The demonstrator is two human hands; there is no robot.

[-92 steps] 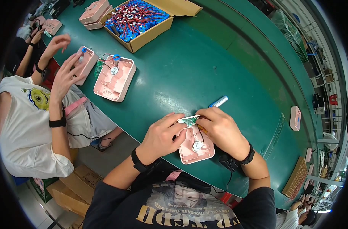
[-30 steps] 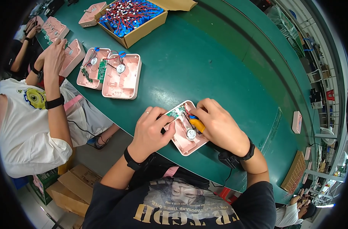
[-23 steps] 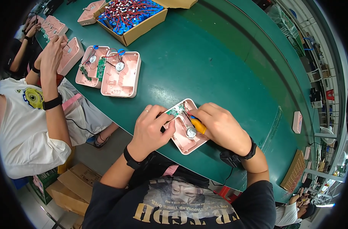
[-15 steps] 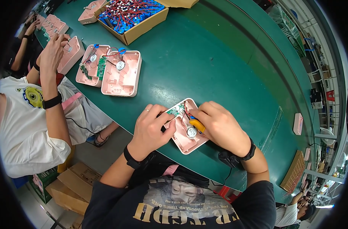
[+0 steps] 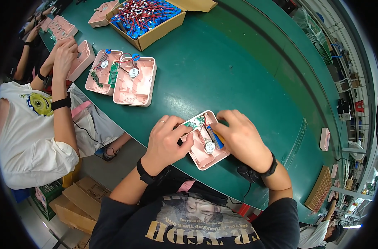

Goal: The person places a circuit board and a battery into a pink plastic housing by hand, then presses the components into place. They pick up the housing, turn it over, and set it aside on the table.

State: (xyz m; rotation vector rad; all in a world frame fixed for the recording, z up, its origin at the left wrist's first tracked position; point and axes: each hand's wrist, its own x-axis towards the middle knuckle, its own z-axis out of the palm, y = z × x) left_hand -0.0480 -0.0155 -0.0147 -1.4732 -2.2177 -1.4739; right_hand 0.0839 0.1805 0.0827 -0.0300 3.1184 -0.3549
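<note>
A pink plastic housing (image 5: pixel 202 155) lies open on the green table (image 5: pixel 222 70) in front of me. Inside it I see a small green circuit board (image 5: pixel 194 123), a round silver part (image 5: pixel 209 146), thin wires and a blue and yellow battery cell (image 5: pixel 214 137). My left hand (image 5: pixel 169 139) rests on the housing's left edge, with its fingertips at the circuit board. My right hand (image 5: pixel 242 139) covers the housing's right side, fingers pressing on the battery cell.
Two more open pink housings (image 5: pixel 136 81) (image 5: pixel 102 71) lie to the far left. A cardboard box (image 5: pixel 149 18) of blue cells with red and white wires stands behind them. A person in a white shirt (image 5: pixel 27 128) works at the left, holding another pink housing (image 5: pixel 82 58).
I have put down the blue pen-like tool I held three seconds ago. The housing now lies closer under both hands, with the battery cell in it. The neighbour's hands shifted.
</note>
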